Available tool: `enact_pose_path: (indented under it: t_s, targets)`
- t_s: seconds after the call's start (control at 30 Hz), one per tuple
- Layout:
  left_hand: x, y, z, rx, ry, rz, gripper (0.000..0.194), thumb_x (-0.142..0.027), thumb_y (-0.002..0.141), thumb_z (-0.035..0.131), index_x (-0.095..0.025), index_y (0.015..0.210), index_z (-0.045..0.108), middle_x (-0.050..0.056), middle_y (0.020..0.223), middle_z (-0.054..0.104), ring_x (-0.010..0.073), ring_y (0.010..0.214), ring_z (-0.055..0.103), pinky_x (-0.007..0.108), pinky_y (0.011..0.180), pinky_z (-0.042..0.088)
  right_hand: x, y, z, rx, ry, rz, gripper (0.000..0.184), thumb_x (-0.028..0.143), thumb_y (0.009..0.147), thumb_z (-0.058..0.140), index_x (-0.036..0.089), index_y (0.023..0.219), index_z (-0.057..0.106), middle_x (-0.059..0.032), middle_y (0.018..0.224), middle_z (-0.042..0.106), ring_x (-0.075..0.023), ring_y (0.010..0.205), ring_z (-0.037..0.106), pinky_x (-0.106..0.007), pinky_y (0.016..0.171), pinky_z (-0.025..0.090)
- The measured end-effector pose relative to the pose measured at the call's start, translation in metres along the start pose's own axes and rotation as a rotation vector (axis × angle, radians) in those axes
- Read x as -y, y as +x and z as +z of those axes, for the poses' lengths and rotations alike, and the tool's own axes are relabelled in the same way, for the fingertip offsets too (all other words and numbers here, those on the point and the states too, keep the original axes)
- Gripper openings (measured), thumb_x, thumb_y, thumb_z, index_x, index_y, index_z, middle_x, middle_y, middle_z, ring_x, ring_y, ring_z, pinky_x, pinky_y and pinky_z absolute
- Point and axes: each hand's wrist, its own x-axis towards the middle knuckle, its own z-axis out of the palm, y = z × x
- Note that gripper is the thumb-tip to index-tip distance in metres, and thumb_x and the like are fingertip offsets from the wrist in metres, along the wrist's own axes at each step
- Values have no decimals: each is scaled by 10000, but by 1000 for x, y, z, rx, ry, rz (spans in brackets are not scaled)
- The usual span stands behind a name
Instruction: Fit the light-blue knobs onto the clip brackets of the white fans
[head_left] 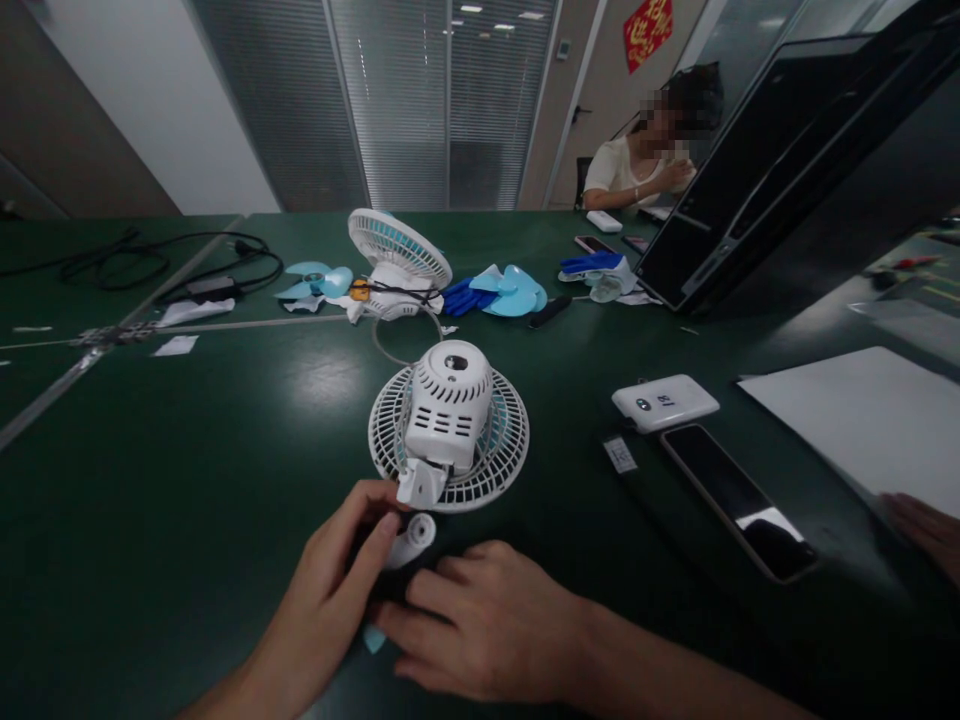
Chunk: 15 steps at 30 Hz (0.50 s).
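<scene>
A small white fan (454, 425) lies face down on its round grille, with its motor housing upward and a white bracket at its near edge. Just in front of it, my left hand (341, 570) is closed, thumb and fingers around a small white plastic part (418, 538) with a round, hollow end. Close beside it is my right hand (487, 620), its fingers curled inward, and what they grip is hidden. A light blue piece (373, 637) peeks out below the right fingertips; most of it is covered.
Farther back stand a second white fan (401, 255), light blue fan blades (514, 292) and blue gloves (469, 297). To the right lie a white device (666, 402), a phone (739, 500) and white paper (870, 420). Another person (637, 170) sits across the table; a hand (926, 530) shows at right.
</scene>
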Motion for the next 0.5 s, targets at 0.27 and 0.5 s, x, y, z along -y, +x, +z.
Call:
enact_pose_path:
  t_s: [0.27,0.5]
  targets:
    - [17,-8,-21,145,479,161,317,-373,969,615,-333,1283,599,48,1270,639,289,1201,561,440,1036,458,5,3,4,16,15,10,266,493,1007,541,239,1062,596,37,974,660,-131,695,576,-309,461,291]
    - [21,-3,-22,171,443,177,146,-339,982,600,-314,1120,643,18,1215,639,252,1180,574,401,1019,463,14,4,9,67,8,-10,305,502,1000,561,289,1218,552,59,1041,647,-153,753,586,-315,451,272]
